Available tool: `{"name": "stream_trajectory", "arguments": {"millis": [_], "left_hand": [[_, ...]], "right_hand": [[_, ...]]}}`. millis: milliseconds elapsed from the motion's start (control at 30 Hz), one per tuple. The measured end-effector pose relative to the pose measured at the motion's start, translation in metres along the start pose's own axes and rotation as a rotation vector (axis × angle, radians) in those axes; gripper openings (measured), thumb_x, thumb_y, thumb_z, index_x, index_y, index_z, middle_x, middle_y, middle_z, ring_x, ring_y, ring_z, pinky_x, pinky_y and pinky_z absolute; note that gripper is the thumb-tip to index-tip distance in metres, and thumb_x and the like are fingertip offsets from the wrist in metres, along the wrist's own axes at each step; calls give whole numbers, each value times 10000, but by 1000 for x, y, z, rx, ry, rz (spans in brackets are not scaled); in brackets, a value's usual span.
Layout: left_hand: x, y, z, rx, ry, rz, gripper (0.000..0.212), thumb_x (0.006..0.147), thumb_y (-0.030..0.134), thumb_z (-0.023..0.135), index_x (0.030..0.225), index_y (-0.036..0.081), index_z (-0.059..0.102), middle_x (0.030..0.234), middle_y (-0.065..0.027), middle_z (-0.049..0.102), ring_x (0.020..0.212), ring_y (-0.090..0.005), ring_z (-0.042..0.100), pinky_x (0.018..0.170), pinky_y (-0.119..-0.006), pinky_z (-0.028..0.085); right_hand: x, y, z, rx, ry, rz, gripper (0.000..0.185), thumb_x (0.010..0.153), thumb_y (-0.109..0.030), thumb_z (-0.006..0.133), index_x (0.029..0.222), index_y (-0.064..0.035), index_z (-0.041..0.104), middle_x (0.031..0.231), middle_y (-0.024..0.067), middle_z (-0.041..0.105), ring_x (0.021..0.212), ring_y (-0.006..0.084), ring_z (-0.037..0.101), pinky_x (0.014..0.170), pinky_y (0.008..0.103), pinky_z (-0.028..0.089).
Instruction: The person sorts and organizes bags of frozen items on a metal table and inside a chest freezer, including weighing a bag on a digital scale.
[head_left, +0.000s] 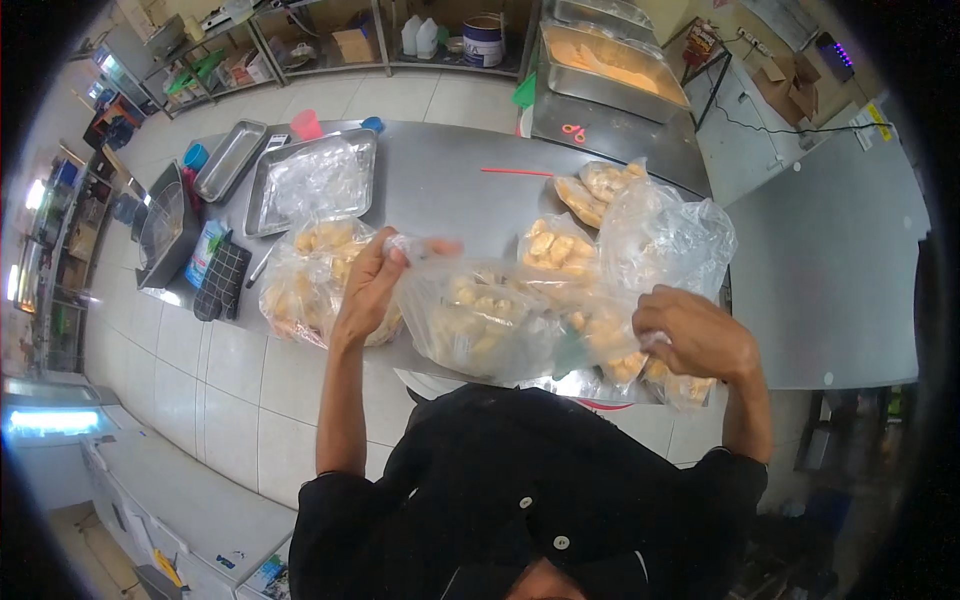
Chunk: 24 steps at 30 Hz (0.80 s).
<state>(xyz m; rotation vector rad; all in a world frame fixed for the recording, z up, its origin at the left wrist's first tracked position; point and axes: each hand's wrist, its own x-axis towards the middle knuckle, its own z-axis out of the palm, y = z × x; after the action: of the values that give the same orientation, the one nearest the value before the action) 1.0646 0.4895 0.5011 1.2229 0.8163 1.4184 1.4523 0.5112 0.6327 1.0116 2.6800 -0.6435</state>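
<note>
A clear plastic bag (487, 330) is stretched between my hands over the front edge of the steel table. Pale yellow food pieces show inside or through it; I cannot tell which. My left hand (371, 281) grips a bunched end of the plastic, its fingers partly blurred. Lower and to the right, my right hand (694, 337) is closed around the other bunched end. Beside my left hand sits a large bag of yellowish pieces (300, 285). Near my right hand lie smaller filled bags (555, 244) and a crumpled clear bag (667, 232).
The steel table (442, 172) bears a metal tray with plastic film (315, 180), a narrower tray (232, 159), a black oven mitt (223, 277) and a red straw-like stick (517, 172). At the back right, pink scissors (574, 133) lie before a deep steel pan (615, 82).
</note>
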Motion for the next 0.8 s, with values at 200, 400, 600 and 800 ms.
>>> {"name": "stream_trajectory", "arguments": {"millis": [200, 400, 600, 800], "left_hand": [[8, -43, -3, -66, 228, -83, 414, 1091, 397, 355, 1128, 25, 533, 981, -113, 665, 763, -190, 673, 775, -355, 568], [19, -112, 6, 346, 36, 162, 845, 898, 580, 644, 1521, 87, 358, 1283, -169, 619, 1195, -264, 602, 857, -405, 549], [24, -221, -3, 649, 15, 143, 534, 972, 418, 625, 1336, 57, 478, 1110, -105, 650, 1021, -263, 648, 883, -378, 532], [30, -155, 17, -279, 454, -114, 256, 1058, 364, 499, 1039, 109, 510, 731, 30, 450, 670, -110, 518, 568, -253, 420]], "right_hand": [[-2, 38, 9, 16, 182, 135, 292, 656, -53, 800, 832, -69, 567, 1286, 110, 606, 1370, 340, 420, 1189, 515, 235], [71, 78, 74, 1073, 587, -349, 294, 822, -251, 774, 921, -110, 536, 1447, 253, 487, 1409, 432, 393, 1159, 559, 284], [173, 107, 149, 1918, 749, -547, 152, 1031, -274, 512, 953, -144, 509, 920, 34, 546, 839, 154, 529, 895, 441, 498], [219, 95, 147, 1980, 836, -196, 249, 1043, -288, 480, 1212, -128, 569, 946, -2, 544, 781, 105, 485, 678, 295, 469]]}}
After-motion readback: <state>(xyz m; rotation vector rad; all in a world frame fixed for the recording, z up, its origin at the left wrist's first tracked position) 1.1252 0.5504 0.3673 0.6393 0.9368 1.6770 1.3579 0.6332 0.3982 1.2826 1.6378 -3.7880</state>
